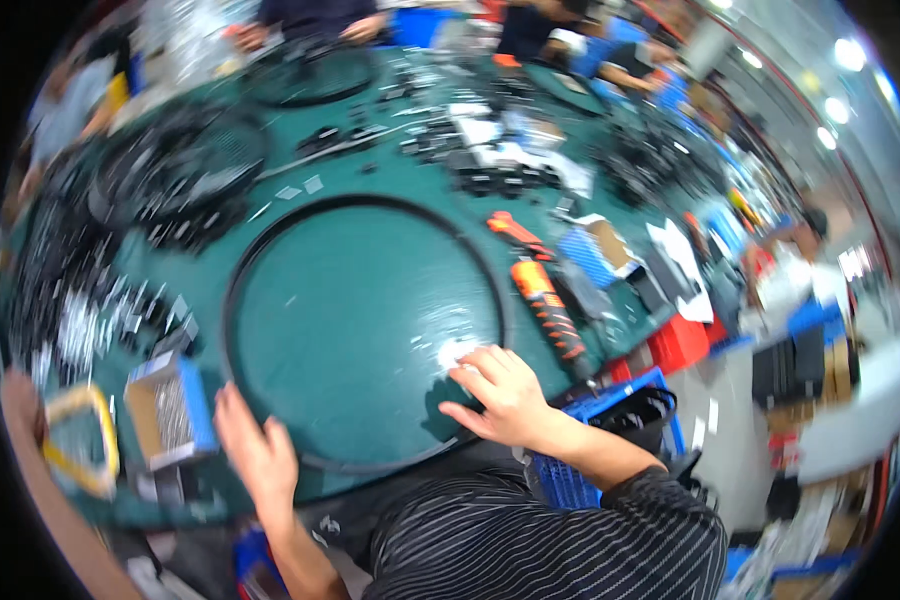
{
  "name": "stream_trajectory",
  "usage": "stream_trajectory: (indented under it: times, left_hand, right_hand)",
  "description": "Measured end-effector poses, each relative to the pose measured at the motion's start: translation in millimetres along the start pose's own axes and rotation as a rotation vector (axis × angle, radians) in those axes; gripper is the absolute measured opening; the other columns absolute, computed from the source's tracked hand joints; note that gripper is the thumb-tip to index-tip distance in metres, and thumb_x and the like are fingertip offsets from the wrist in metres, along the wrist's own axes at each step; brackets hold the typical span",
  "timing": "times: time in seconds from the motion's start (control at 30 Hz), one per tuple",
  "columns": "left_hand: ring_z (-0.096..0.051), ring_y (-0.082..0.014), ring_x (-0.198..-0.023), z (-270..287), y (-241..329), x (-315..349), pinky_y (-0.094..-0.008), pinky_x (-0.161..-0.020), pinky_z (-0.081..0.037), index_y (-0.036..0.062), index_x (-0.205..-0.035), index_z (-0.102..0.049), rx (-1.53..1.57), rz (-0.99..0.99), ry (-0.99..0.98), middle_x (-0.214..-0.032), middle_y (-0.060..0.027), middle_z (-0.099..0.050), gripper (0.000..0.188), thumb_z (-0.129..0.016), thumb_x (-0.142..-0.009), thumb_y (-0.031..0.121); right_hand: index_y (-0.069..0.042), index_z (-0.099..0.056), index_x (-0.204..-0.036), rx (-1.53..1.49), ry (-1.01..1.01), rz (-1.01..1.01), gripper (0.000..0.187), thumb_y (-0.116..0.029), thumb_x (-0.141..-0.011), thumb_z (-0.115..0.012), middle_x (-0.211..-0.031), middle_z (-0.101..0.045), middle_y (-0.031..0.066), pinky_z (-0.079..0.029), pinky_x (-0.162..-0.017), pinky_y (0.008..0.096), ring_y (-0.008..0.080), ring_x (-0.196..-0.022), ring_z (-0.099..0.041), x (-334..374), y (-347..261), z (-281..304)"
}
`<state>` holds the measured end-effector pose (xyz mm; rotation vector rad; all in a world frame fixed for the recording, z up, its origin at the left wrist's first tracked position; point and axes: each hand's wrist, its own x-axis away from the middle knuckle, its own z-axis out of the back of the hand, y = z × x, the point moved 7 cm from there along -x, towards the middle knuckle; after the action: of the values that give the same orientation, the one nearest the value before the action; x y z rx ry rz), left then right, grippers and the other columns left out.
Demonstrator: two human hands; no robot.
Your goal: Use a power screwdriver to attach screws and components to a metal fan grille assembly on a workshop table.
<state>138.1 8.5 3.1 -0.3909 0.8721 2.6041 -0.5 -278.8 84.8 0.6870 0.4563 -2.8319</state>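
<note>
A large thin black ring (370, 200) lies flat on the green table (370, 300) before me. My left hand (257, 450) is at its lower left side, fingers stretched and thumb apart, with nothing seen in it. Over the ring's lower right part is my right hand (502, 398), its fingers spread and slightly bent, casting a shadow on the table. Whether either hand touches the ring I cannot tell. An orange and black power tool (545, 305) lies just outside the ring on the right.
A small blue box of thin metal pieces (173, 412) stands at left, beside a yellow frame-shaped thing (110, 440) near another person's arm (55, 510). Black parts (170, 170) crowd the far left. Blue crates (570, 470) stand below the right edge. Several people work around the table.
</note>
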Motion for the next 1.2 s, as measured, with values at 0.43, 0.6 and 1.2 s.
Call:
stream_trajectory:
  times: [0.43, 0.6, 1.2]
  left_hand:
    - [-0.042, -0.0428, -0.136, 5, -8, -3, -0.0447, -0.115, -0.030, -0.0092, -0.144, -0.039, 0.055, -0.044, 0.008, -0.145, -0.0316, -0.044, 0.058, -0.056, -0.097, 0.020]
    - [-0.040, -0.0417, -0.137, 8, -3, -7, -0.0435, -0.115, -0.029, -0.0091, -0.145, -0.038, 0.117, 0.042, -0.030, -0.148, -0.0306, -0.041, 0.058, -0.056, -0.096, 0.016]
    - [-0.052, -0.0368, -0.124, 4, 11, -15, -0.0404, -0.108, -0.038, -0.0059, -0.140, -0.048, 0.353, 0.239, 0.060, -0.138, -0.0259, -0.053, 0.052, -0.060, -0.098, 0.022]
  right_hand:
    - [-0.002, -0.063, -0.105, 0.508, 0.391, -0.408, 0.042, -0.022, -0.073, -0.080, -0.106, -0.065, 0.0163, -0.050, -0.090, 0.0454, 0.0349, -0.102, -0.063, 81, 186, 168]
    - [-0.001, -0.058, -0.120, 0.752, 0.401, -0.587, 0.059, -0.028, -0.073, -0.081, -0.115, -0.060, 0.0162, -0.046, -0.095, 0.0471, 0.0354, -0.109, -0.058, 74, 332, 231]
    - [-0.005, -0.061, -0.094, 0.668, 0.327, -0.215, 0.033, -0.014, -0.065, -0.074, -0.095, -0.059, 0.0138, -0.044, -0.091, 0.0447, 0.0318, -0.101, -0.057, -189, 470, 101]
